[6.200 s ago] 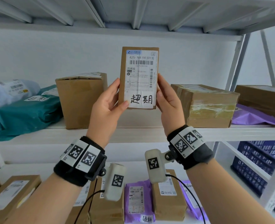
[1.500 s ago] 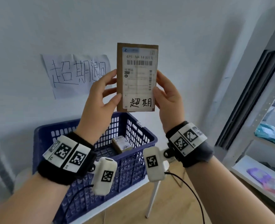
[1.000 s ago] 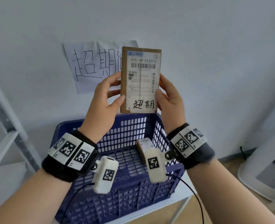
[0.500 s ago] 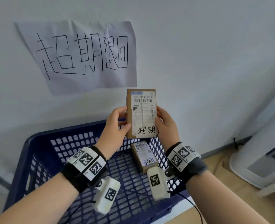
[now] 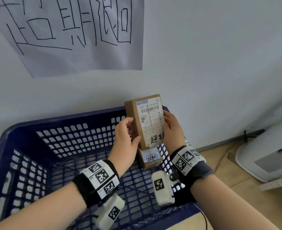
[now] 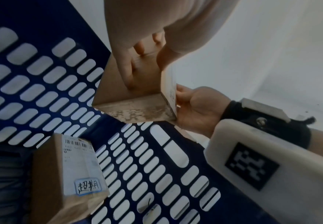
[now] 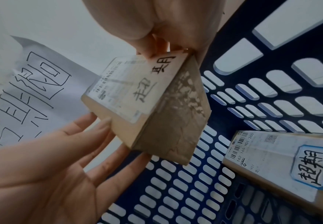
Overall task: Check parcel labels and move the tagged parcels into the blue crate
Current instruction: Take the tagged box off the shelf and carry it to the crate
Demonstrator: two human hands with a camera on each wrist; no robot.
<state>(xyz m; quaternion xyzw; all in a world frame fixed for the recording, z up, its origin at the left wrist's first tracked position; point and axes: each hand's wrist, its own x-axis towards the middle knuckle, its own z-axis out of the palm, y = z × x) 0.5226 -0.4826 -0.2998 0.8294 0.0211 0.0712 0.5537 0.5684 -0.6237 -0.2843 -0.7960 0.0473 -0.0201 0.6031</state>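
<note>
White wall (image 5: 211,55) fills the background, with a sheet of paper (image 5: 74,35) bearing large handwritten characters fixed at upper left. Wooden floor (image 5: 233,165) is visible at right. Below the sheet stands the blue crate (image 5: 37,125), its walls and floor perforated.

Held parcel (image 5: 147,122): a brown carton, upright with a slight tilt, above the crate's far right corner and clear of its floor. Its printed label with handwritten tag faces the camera.

Left hand (image 5: 126,138): fingers (image 6: 128,71) extended nearly straight along the carton's back face, thumb laid across the left front edge. Grip is loose.

Right hand (image 5: 172,128): fingers curled behind the carton's right side, thumb (image 7: 147,47) pressing on the label near the handwritten tag.

Second parcel (image 5: 151,159): lying flat on the crate floor directly beneath the held one, label up, with a blue-bordered handwritten tag at its near end. No contact between the two cartons.
</note>
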